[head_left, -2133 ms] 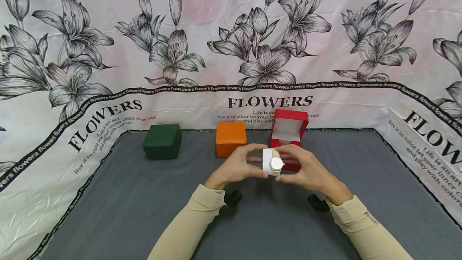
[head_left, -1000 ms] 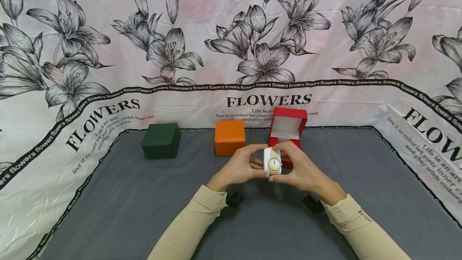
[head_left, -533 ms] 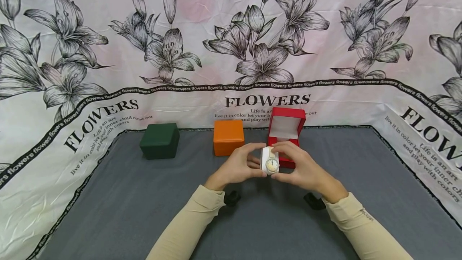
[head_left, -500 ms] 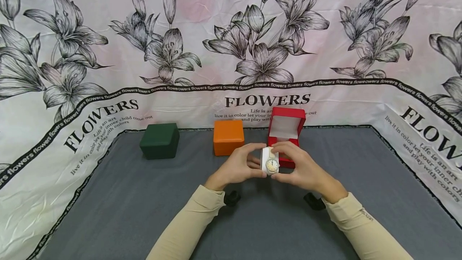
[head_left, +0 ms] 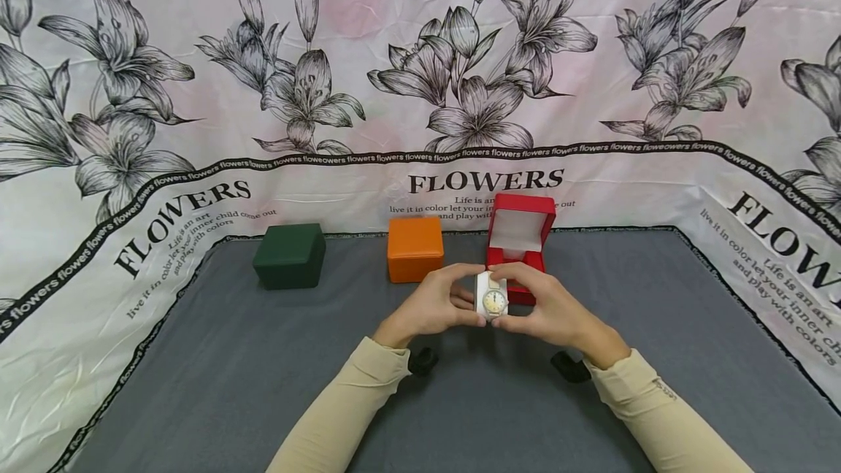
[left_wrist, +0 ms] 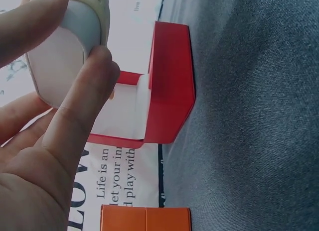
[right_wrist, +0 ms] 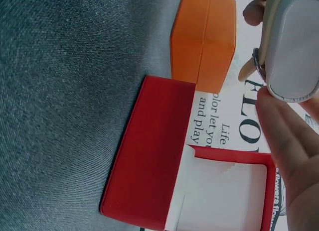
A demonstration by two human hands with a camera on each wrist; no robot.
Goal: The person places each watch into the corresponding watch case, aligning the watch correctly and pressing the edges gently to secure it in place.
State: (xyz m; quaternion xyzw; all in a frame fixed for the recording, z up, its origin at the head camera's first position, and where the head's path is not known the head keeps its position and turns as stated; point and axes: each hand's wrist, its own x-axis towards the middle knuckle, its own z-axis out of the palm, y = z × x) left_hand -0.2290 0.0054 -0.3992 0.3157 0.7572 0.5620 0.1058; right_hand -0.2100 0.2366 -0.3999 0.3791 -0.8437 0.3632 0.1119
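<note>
A wristwatch with a pale strap and round cream dial is wrapped round a white watch cushion. It is held up in front of the opened red watch box, dial facing the head camera. My left hand pinches the cushion from the left between thumb and fingers. From the right, my right hand grips the watch and cushion, thumb below and fingers above. In the right wrist view, the strap's metal buckle shows beside the cushion's flat end. Part of the box's base is hidden behind the right hand.
A closed orange box stands left of the red box, and a closed dark green box farther left. All are on a grey cloth. A flower-printed white curtain rises right behind them.
The watch and cushion have turned a little, so the dial now faces the head camera more squarely. Both hands keep their hold, and the head view has shifted slightly.
</note>
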